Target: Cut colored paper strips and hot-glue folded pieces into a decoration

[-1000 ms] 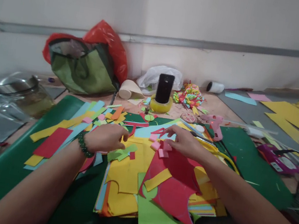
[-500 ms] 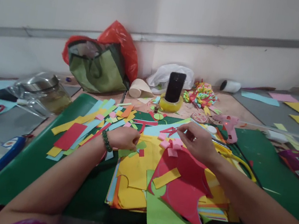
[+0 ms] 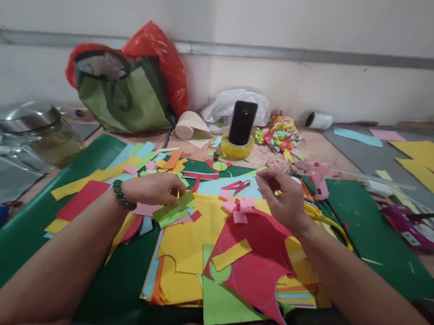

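My left hand (image 3: 156, 188), with a dark green bead bracelet, pinches a green paper piece (image 3: 174, 211) at the left edge of the yellow paper stack (image 3: 180, 284). Small red and blue scraps lie beside that piece. My right hand (image 3: 285, 197) hovers over the far right side of the stack, its fingers curled but apart, with nothing visible between them. Just left of it lies a folded thin red strip (image 3: 241, 187). Pink paper squares (image 3: 239, 217) rest at the top of a red cut-out sheet (image 3: 259, 247). Part of the right palm is hidden.
A green mat (image 3: 373, 222) lies beneath, with loose paper strips (image 3: 83, 201) at left. Behind stand a phone (image 3: 242, 122) in a yellow tape roll (image 3: 236, 149) and a green bag (image 3: 128, 97). A pink glue gun (image 3: 318, 177) and yellow-handled scissors (image 3: 339, 227) are at right.
My left hand has moved left and now tilts up the green paper piece. My right hand has come away from the thin red strip, its fingers spreading. The view has turned slightly right.
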Tool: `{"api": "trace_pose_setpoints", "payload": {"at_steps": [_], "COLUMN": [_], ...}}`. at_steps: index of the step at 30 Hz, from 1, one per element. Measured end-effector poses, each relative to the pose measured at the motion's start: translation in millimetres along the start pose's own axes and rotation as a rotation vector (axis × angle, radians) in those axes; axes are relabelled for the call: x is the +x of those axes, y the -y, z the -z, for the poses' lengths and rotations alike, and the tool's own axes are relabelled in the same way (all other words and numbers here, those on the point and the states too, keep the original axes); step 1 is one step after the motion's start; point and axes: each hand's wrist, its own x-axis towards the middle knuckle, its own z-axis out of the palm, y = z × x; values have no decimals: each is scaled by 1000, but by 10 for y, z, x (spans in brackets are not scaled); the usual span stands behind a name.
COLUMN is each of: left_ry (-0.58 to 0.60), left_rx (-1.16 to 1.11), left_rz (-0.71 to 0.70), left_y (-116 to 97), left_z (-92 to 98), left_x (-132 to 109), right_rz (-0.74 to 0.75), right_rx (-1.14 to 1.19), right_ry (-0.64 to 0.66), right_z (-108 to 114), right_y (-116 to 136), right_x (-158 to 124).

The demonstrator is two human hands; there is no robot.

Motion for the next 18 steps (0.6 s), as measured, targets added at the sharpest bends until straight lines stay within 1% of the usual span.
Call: {"api": "trace_pose_setpoints", "payload": {"at_steps": [3,5,6,7,9,10,12,13,15,18], "left_ry": [79,94,64,1,-178,-259,-364,-383,-382,-343], "left_rx": [-75,-140,-163,-178,-181,-172,-144,-130,-110,-100], "left_rz": [11,25,34,45,81,100,131,140,144,130], "left_y": [21,24,24,25,30,34,49,57,75,89], "left_z": [52,71,74,71,52,36,-2,-23,-61,-90], "left_x": [-61,-85,-88,-83,-56,-35,14,39,84,115], "right_rz": [-6,-14,-22,-29,-34,-33,-26,-18,20,105], "right_rx": [29,48,54,55,33,9,-55,-87,-146,-230], "right_ry": [-10,-23,-31,-37,-23,7,103,168,343,653], "right_z": [-5,-6,-4,1,16,28,59,79,124,183], "right_y": [-1,8,15,22,33,36,38,39,49,95], "right_x": [-8,-14,-15,-13,-2,7,29,41,62,79]}}
